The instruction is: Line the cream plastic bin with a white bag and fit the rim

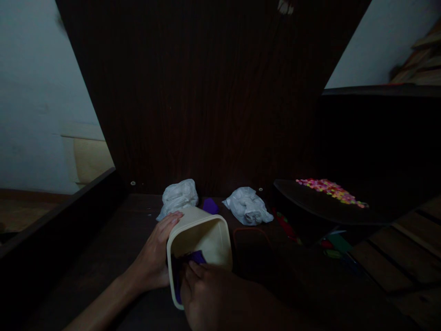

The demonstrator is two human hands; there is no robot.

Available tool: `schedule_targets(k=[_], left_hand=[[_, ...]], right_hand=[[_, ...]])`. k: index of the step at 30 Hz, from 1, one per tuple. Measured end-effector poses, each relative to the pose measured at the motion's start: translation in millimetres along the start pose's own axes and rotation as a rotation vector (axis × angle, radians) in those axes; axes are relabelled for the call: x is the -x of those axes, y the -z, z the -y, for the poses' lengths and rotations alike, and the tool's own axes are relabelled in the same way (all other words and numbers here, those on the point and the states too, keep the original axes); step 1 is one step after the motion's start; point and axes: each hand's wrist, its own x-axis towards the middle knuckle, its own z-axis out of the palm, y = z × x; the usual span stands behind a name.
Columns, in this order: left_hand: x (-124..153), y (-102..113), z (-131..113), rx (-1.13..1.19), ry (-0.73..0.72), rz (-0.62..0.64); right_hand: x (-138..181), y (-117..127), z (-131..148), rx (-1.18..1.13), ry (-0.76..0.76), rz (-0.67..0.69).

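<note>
A cream plastic container (206, 230) lies tilted with its open mouth toward me on a dark wooden surface. My left hand (156, 255) grips its left wall, fingers curled over the rim. My right hand (203, 294) is at the container's mouth, fingers pinched on a purple cloth (195, 257) that sits partly inside the container. The scene is very dim.
Two white crumpled bags (179, 195) (248, 204) lie behind the container, with a small purple object (210, 205) between them. A dark tray (310, 202) with colourful small pieces (330, 190) sits at the right. A dark wooden panel (213, 92) rises behind.
</note>
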Motion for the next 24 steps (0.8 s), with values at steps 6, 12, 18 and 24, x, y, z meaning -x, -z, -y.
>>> schedule_targets(k=[6,12,18,24], left_hand=[[7,-1,8,0.023,0.058,-0.024],[8,-3,9,0.009,0.021,-0.033],[4,-5,2,0.029,-0.084,-0.034],[3,-6,0,0.028,-0.086,-0.042]], right_hand=[[3,18,-6,0.062,0.296,0.006],[-3,58,-9,0.129,0.418,0.224],[-15,46,-22,0.032,0.418,0.349],[-32,46,-27,-0.135,0.330,0.375]])
